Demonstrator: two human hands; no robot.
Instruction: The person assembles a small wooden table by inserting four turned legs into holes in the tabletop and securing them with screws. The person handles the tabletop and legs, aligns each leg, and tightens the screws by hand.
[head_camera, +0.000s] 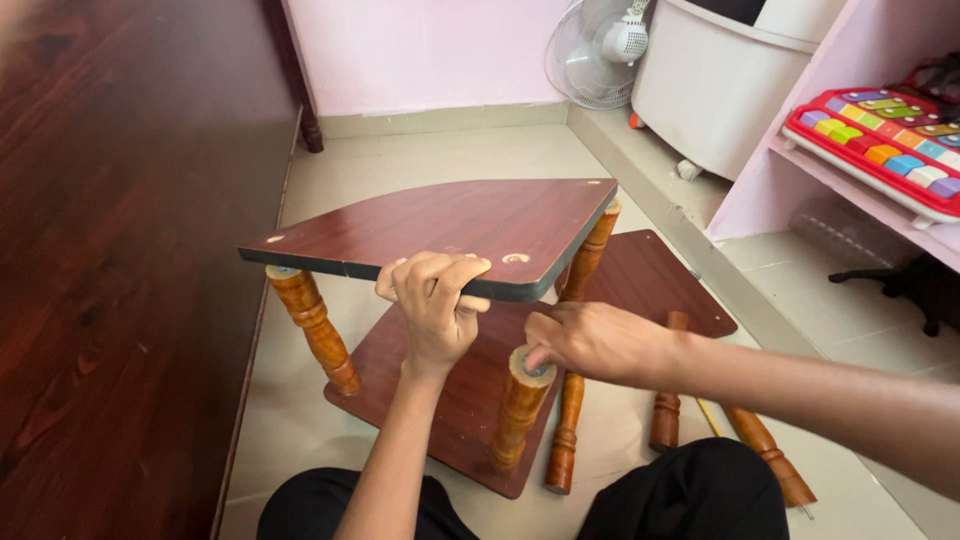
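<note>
While the left hand (435, 305) grips the shelf board (440, 225), right fingers (545, 350) pinch a post (520, 405) — loose legs (665, 400) nearby.

Home room w/ pink walls: toy keyboard (880, 140) on shelf, pedestal fan (597, 50), tiled floor (450, 150).
</note>
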